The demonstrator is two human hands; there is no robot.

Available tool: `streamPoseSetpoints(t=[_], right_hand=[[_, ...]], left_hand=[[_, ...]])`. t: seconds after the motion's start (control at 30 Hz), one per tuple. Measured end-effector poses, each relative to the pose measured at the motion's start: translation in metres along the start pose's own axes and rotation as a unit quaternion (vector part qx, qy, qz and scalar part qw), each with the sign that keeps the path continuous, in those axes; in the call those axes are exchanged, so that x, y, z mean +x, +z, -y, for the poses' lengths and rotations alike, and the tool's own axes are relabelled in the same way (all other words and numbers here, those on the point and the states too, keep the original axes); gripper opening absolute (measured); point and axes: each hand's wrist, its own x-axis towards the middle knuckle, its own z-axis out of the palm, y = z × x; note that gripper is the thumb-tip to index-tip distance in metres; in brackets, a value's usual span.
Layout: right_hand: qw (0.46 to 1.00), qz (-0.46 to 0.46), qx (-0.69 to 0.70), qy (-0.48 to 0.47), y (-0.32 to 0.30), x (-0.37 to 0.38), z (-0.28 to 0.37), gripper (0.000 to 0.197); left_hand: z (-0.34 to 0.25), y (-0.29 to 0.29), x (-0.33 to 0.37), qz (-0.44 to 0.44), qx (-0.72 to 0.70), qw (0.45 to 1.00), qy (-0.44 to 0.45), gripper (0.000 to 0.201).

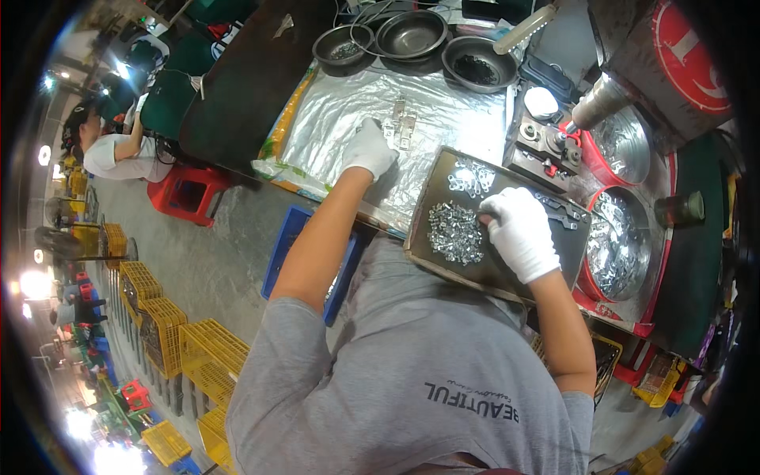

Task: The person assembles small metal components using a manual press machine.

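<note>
My left hand, in a white glove, is over a foil-covered work surface, its fingers curled closed beside a few small flat metal pieces. Whatever it may hold is hidden. My right hand, gloved too with bare fingertips showing, pinches at the right side of a heap of small shiny metal parts. What lies between those fingertips is too small to name. The heap rests on a dark board with a raised rim, near my body. A smaller group of looped metal pieces lies behind it.
Three dark metal bowls stand at the back. A press tool with a metal die is at the right, beside red-rimmed tubs of metal parts. Pliers lie on the board. A blue bin sits below left; another person sits far left.
</note>
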Motion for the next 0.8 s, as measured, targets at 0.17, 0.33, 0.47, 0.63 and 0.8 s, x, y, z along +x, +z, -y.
streamPoseSetpoints(t=[0.17,0.33,0.47,0.63,0.8], right_hand=[[1.0,-0.005,0.007,-0.024,0.008,0.011,0.004,0.009],[0.999,0.03,0.022,0.002,0.011,0.014,0.009,0.01],[0.999,0.02,0.047,0.0,0.013,0.009,0.003,0.014],[0.972,-0.027,0.225,0.065,0.0,0.011,0.003,0.011],[0.916,0.003,0.375,0.144,-0.018,0.013,0.002,0.015]], left_hand=[[0.021,0.009,0.01,-0.002,-0.031,0.999,0.02,0.065],[0.007,-0.009,-0.011,0.018,-0.031,0.999,0.032,0.045],[0.01,-0.011,-0.026,-0.04,-0.154,0.983,0.093,0.028],[-0.007,-0.015,-0.046,-0.072,-0.358,0.91,0.196,0.026],[-0.037,-0.019,-0.077,0.139,-0.661,0.731,0.096,0.036]])
